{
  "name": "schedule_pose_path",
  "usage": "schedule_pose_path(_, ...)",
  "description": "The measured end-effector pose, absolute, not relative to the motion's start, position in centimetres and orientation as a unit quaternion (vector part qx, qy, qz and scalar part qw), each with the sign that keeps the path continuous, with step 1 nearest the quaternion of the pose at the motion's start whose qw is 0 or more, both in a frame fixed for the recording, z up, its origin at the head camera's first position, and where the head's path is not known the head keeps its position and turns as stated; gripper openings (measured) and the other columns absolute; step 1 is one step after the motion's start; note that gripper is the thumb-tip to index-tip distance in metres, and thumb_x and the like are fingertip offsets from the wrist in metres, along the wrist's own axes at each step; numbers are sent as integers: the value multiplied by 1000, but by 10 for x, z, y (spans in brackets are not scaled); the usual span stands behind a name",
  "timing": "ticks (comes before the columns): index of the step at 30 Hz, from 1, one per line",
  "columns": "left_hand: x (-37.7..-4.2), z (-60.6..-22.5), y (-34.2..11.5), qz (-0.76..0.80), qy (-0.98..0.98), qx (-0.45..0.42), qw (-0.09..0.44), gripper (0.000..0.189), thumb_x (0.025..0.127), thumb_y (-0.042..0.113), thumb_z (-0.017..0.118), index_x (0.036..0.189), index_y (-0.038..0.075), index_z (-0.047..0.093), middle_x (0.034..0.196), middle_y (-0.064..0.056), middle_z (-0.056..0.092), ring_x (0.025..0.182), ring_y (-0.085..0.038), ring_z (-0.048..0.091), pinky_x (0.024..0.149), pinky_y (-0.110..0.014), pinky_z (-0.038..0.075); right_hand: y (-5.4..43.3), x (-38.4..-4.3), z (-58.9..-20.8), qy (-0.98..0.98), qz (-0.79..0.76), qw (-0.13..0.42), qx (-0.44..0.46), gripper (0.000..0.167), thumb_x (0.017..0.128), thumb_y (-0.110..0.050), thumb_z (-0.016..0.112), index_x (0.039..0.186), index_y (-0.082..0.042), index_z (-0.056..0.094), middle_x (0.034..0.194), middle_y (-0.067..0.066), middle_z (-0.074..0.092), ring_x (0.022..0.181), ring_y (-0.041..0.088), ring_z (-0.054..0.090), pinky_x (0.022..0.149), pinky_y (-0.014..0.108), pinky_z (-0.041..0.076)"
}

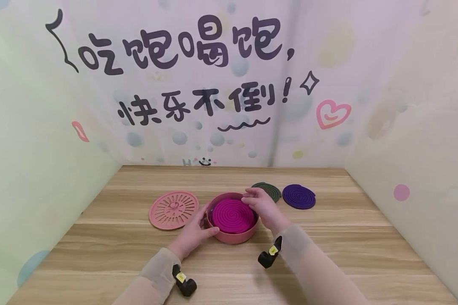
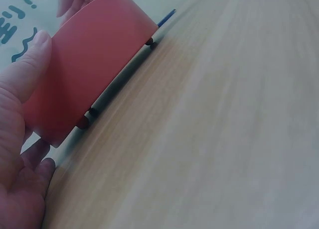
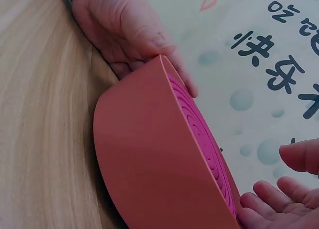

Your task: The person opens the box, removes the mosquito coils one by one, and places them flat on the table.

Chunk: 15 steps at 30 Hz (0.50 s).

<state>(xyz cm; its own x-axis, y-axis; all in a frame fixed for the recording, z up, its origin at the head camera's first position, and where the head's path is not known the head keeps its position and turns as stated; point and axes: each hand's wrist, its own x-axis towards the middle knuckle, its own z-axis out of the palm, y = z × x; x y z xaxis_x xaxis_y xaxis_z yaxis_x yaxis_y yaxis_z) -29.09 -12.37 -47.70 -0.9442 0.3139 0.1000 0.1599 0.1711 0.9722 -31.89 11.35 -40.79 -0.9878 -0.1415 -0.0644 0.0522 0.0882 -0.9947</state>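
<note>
A round pink mosquito coil box point(image 1: 234, 238) stands near the middle of the table on small feet. Inside lies a magenta mosquito coil point(image 1: 233, 216), its spiral facing up. My left hand point(image 1: 192, 235) holds the box's left side, thumb at the near wall and rim, fingers round the outside. At the opposite rim is my right hand point(image 1: 265, 207), palm turned toward the box. In the right wrist view its loosely bent fingers point(image 3: 271, 196) are at the rim, the thumb held apart; whether they touch the box I cannot tell.
A slotted pink lid point(image 1: 156, 212) with a small knob lies left of the box. Behind my right hand is a dark green coil point(image 1: 271, 190), partly hidden, with a purple coil point(image 1: 299, 197) to its right. Printed walls enclose the wooden table point(image 1: 351, 254) on three sides.
</note>
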Motion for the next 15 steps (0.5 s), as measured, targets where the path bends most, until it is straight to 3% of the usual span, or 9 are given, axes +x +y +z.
schedule_pose_path(8, -275, -453, -121, 632, 755, 162, 69, 84, 85, 12, 74, 153, 9, 25, 152, -14, 31, 139, -32, 30, 113, -49, 24, 108, -318, -409, 810, -582, 60, -50, 53, 91, -9, 61, 139, 1, 41, 136, 22, 50, 127, 36, 47, 106, 51, 37)
schedule_pose_path(15, -272, -450, -121, 629, 757, 163, 67, 83, 85, 13, 74, 152, 10, 26, 152, -14, 32, 140, -32, 30, 114, -49, 23, 104, -317, -409, 834, -546, 67, -45, 52, 91, -13, 63, 138, -1, 43, 139, 22, 48, 129, 36, 44, 106, 51, 37)
